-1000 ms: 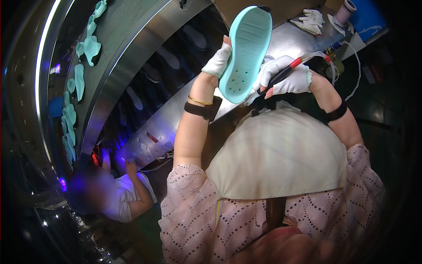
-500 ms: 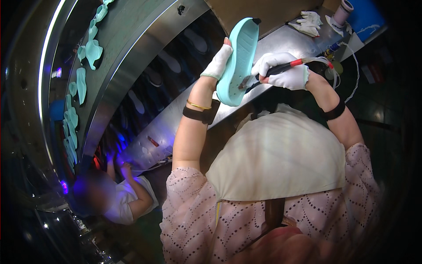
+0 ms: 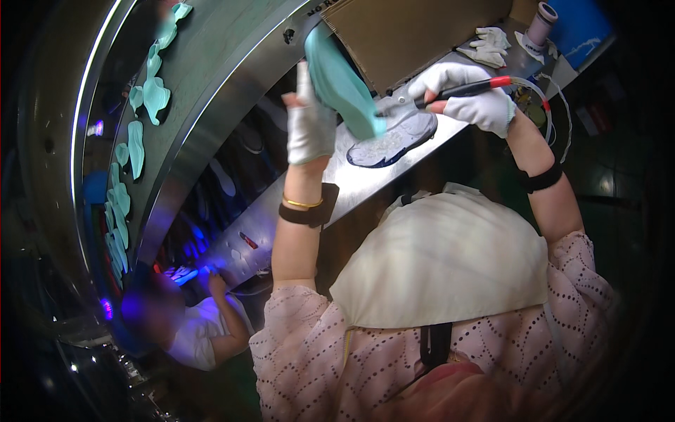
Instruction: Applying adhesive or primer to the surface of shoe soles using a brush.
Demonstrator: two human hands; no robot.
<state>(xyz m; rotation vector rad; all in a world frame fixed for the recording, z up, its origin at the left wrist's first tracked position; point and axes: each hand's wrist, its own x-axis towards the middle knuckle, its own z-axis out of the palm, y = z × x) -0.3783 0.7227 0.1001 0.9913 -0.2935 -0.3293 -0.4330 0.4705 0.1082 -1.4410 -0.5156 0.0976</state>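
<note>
A teal shoe midsole (image 3: 344, 84), blurred by motion, hangs tilted above the metal ledge. My left hand (image 3: 310, 130), in a white glove with bare fingertips, is at its left edge and appears to grip it; part of the grip is hidden. In a similar glove, my right hand (image 3: 474, 102) is closed around a black-handled brush (image 3: 464, 90) with red bands and a clear hose; its tip is beside the midsole's lower end. Beneath them lies a grey, dark-edged shoe sole (image 3: 397, 143) with a pale, textured surface.
Several teal midsoles (image 3: 136, 148) line a green conveyor at the left. A cardboard sheet (image 3: 415, 35) stands behind the metal ledge (image 3: 337, 190). White gloves (image 3: 489, 48) and a pinkish spool (image 3: 540, 24) lie farther right. Another person (image 3: 211, 330) works at lower left under blue light.
The teal midsole and my left hand have swung left and turned, away from the brush. The grey sole beneath is now uncovered. My right hand has moved slightly right with the brush.
</note>
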